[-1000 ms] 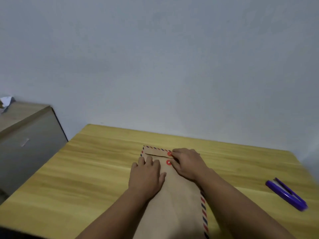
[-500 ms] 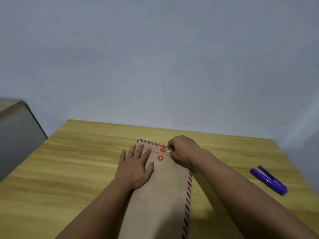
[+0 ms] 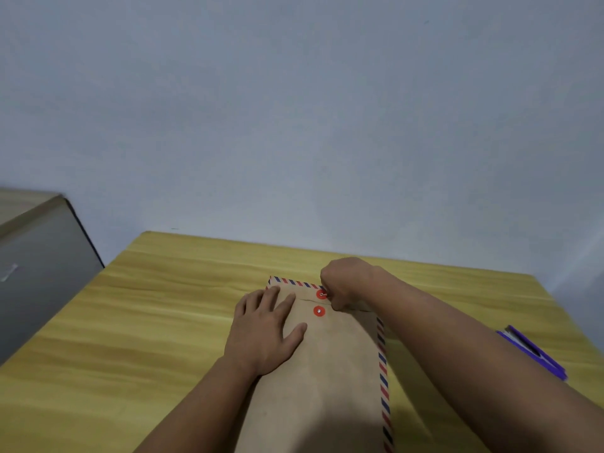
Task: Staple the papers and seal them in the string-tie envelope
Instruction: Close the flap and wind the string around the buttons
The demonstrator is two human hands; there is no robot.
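Soft, dim, even light is falling across the scene, with no glare showing anywhere. The pale wall [image 3: 294, 109] is shading from lighter centre to greyer corners. The forearms are casting a soft dark shadow onto the near end of the kraft envelope [image 3: 327, 387] and the wooden table [image 3: 130, 322]. The whole picture is looking slightly soft and grainy, and the table's edges are bending outward under wide-angle distortion.

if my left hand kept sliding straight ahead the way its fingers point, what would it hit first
Probably the envelope's folded flap: the left hand lies flat on the envelope, fingertips already at the flap's edge. Beyond its striped top edge, only bare table shows before the wall.
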